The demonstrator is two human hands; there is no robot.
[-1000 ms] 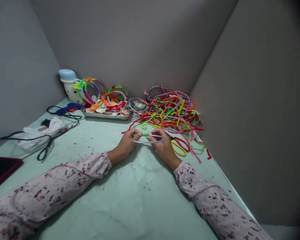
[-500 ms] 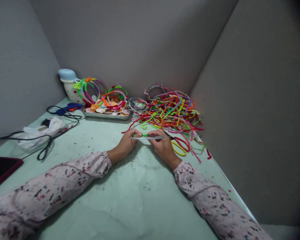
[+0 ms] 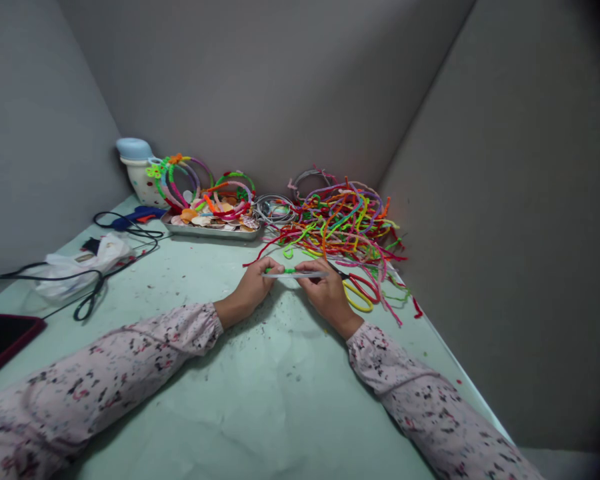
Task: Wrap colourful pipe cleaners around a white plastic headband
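Note:
Between my two hands is a thin pale grey hoop (image 3: 296, 275), seen almost edge-on. A short stretch of green pipe cleaner (image 3: 289, 271) lies along it, between my fingertips. My left hand (image 3: 258, 279) pinches the hoop and the pipe cleaner at the left end. On the right side my right hand (image 3: 322, 285) has its fingers closed on the hoop. Whether its fingertips also grip the pipe cleaner, I cannot tell. Scissors (image 3: 361, 293) with red and yellow handles lie just beyond my right hand, their blades partly hidden by it.
A tangled heap of coloured pipe cleaners (image 3: 353, 217) lies at the back right. Bare grey hoops (image 3: 275, 209) sit beside a metal tray (image 3: 213, 233) of shells and wrapped hoops. At left are a bottle (image 3: 143, 175), a plastic bag (image 3: 75, 273), a black cable (image 3: 100, 283) and a phone (image 3: 5, 343).

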